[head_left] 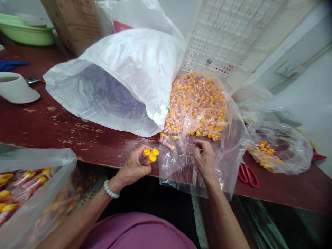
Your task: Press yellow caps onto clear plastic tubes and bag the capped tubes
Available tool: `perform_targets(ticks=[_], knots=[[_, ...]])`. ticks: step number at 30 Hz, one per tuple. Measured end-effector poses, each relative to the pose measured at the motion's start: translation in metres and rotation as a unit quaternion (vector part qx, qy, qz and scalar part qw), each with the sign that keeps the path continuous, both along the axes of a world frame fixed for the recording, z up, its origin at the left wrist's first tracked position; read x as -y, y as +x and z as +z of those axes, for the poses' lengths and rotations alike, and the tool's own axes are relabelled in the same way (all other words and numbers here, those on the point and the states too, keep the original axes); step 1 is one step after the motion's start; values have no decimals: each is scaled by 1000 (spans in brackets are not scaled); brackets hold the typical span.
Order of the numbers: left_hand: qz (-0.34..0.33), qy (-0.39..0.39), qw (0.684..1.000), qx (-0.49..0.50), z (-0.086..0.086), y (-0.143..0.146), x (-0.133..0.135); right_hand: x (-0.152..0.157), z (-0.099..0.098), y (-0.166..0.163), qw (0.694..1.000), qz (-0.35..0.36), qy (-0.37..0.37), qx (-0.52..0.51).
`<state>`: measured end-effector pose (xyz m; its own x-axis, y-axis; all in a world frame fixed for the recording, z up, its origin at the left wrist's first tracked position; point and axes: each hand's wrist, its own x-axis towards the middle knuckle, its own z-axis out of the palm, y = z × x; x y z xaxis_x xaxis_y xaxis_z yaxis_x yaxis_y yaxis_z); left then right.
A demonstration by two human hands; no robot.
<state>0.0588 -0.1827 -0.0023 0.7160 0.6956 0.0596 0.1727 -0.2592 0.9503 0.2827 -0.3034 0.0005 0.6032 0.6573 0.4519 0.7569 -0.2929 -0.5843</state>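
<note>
My left hand (135,164) is closed around three small clear tubes with yellow caps (152,157), held upright at the table's front edge. My right hand (204,159) is over the flat mouth of a clear plastic bag (176,167), its fingers curled and thumb pressed in; anything between them is hidden. Just beyond it, the bag holds a large heap of small pink-and-white tubes with yellow caps (199,100). A few tubes (168,143) lie near the bag's left side. To the left, a large white sack (135,58) lies with its mouth facing me, clear pieces inside.
Red-handled scissors (248,174) lie right of the bag, near a smaller bag of capped tubes (293,148). An open bag of larger filled tubes (64,159) is at lower left. A white cup (17,88), green basin (28,33), carton (75,24) and white plastic crate (233,31) stand behind.
</note>
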Motion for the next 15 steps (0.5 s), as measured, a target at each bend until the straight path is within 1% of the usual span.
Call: perform_targets(ticks=[1,3,5,8,11,15], knots=[[23,-13,1000,10,-3,-3,-2,-4,-7,9,1000,-1,-31,-2],[52,-29,998,30,-6,-6,-5,-14,-18,15,996,38,-82,-6],[65,-37,996,45,-8,-7,-5,-26,-23,9,993,68,-96,-8],[71,-48,995,52,-8,-6,-3,-41,-24,-6,986,117,-115,14],[71,-55,995,52,-8,-5,-3,-51,-22,-17,975,169,-141,40],[82,-51,994,56,-10,-4,-5,-50,-23,-33,966,178,-178,62]])
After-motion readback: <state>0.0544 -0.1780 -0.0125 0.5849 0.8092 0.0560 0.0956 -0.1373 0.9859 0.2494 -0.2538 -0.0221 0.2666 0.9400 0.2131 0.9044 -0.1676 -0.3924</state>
